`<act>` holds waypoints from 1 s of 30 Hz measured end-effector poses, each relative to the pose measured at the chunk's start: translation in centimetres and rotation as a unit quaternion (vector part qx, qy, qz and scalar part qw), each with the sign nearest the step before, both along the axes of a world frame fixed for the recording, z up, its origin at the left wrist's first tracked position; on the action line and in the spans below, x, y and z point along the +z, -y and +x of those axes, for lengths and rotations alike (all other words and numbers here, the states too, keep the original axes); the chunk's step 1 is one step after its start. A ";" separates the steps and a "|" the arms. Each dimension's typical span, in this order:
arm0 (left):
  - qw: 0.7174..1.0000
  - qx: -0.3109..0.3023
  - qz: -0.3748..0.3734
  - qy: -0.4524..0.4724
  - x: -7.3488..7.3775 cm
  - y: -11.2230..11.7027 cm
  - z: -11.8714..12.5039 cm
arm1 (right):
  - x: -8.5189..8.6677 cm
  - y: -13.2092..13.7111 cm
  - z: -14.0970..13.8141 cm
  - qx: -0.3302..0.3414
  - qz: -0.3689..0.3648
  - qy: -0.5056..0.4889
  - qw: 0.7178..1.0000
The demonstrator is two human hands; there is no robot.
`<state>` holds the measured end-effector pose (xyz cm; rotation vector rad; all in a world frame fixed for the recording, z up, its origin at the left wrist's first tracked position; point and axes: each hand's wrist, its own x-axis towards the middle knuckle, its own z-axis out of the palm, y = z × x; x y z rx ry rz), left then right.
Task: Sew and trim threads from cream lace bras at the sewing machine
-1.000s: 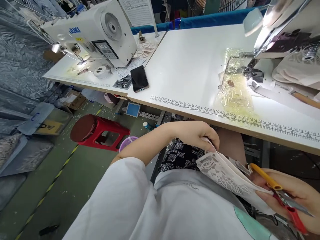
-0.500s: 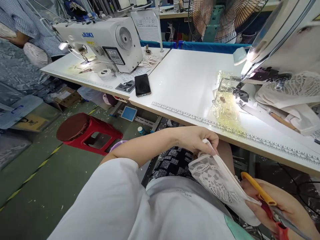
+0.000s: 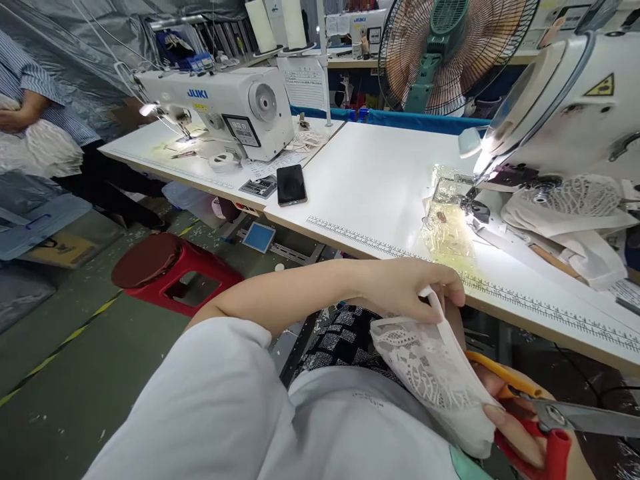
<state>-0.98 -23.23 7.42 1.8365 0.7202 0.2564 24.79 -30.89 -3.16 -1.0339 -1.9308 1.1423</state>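
Observation:
A white lace piece of fabric (image 3: pixel 430 367) with a plain band along one edge is stretched over my lap. My left hand (image 3: pixel 425 288) pinches its upper end, fingers closed near the table's front edge. Lower right, my right hand (image 3: pixel 517 433) grips the other end between thumb and fingers. The same hand also carries a pair of scissors (image 3: pixel 555 419) with orange and red handles, its blades pointing right, away from the fabric. Part of the right hand is hidden behind the handles.
Before me stands a white sewing table (image 3: pixel 370 180) with a printed ruler edge and a phone (image 3: pixel 291 185). A sewing machine (image 3: pixel 575 113) with white fabric (image 3: pixel 575 230) is at right, another machine (image 3: pixel 220 107) at left. A red stool (image 3: pixel 175 273), a fan (image 3: pixel 457 57) and a person (image 3: pixel 45 120) are nearby.
My left hand has moved a little right and the scissors have turned so their blades point more to the right. My view has tilted up slightly. Both hands keep hold of the lace.

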 end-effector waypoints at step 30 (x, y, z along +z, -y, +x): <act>0.970 0.078 0.230 0.023 -2.5 1.5 3.6 | 3.7 -2.0 -3.3 -0.191 -0.092 -0.119 0.970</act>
